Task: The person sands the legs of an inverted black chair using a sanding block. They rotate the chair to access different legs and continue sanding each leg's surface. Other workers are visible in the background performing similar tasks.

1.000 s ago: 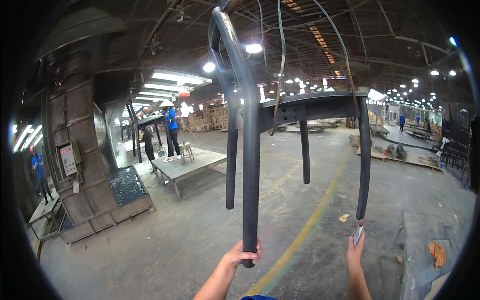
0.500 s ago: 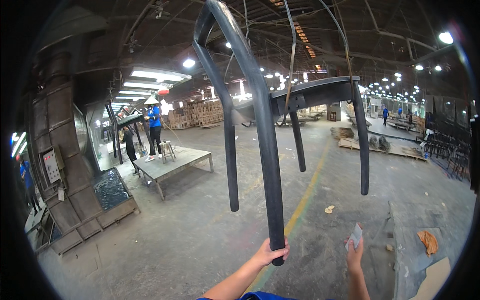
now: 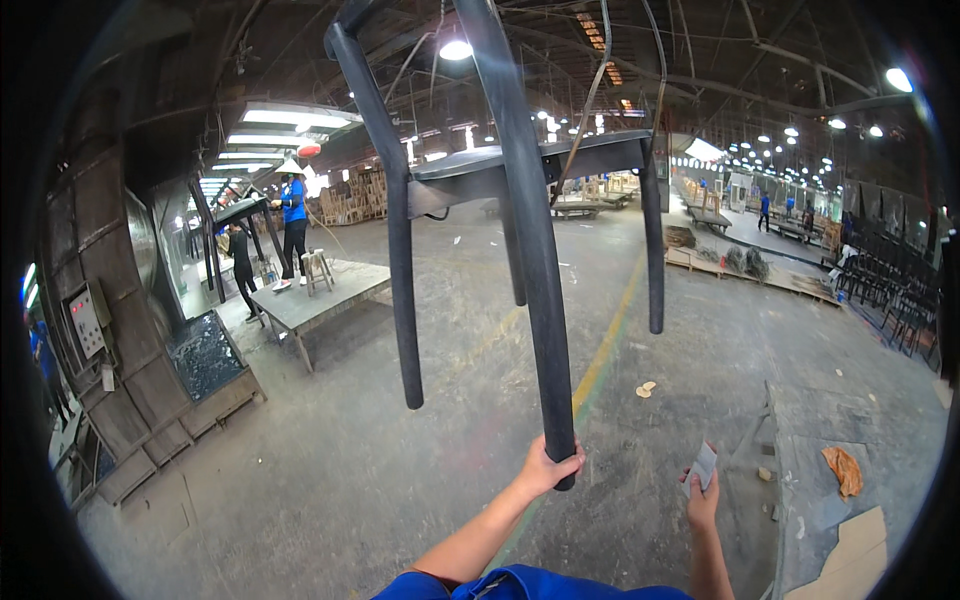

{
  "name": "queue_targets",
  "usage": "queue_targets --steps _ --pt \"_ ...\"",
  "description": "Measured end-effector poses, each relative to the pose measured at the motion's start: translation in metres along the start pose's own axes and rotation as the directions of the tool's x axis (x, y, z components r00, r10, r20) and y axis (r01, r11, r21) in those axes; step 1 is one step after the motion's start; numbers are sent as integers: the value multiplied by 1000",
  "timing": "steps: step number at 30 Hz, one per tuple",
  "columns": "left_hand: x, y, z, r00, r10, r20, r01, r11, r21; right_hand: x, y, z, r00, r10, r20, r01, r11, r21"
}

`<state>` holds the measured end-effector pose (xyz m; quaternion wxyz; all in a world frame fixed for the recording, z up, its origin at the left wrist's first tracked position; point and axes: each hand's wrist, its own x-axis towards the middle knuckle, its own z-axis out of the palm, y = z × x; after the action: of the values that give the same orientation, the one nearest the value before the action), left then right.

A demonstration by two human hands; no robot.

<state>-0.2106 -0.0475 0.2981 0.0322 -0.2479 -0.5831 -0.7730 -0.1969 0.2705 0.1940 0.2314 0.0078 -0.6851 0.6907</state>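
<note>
A black chair (image 3: pixel 537 290) hangs in front of me from bent metal rods (image 3: pixel 594 90), its legs pointing down and its top running out of view. My left hand (image 3: pixel 546 468) is wrapped round the lower end of its nearest leg. To the right, apart from the chair, my right hand (image 3: pixel 704 492) pinches a folded grey sheet of sandpaper (image 3: pixel 702 464) between thumb and fingers.
A low platform table (image 3: pixel 340 295) with a stool (image 3: pixel 318 270) and a person (image 3: pixel 293 215) on it stands at left, beside a water basin (image 3: pixel 205 355). At lower right, a worktable (image 3: pixel 815 420) bears an orange-brown cloth (image 3: pixel 843 471) and cardboard (image 3: pixel 850 555).
The chair has turned, its seat and far legs shifting left in view. My left hand keeps its grip on the leg; the right still holds the sandpaper.
</note>
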Motion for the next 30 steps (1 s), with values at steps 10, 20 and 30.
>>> queue_targets --steps 10,20,30 --pt "4 -5 -25 973 75 -217 -23 972 233 1 28 8 1000 -13 26 12 999 47" --pt "-7 1 -37 954 95 -284 -21 967 253 14 -52 100 849 -345 401 409 908 -86" --pt "-39 32 -54 975 7 -222 20 993 116 36 -247 277 360 -864 352 931 359 -70"
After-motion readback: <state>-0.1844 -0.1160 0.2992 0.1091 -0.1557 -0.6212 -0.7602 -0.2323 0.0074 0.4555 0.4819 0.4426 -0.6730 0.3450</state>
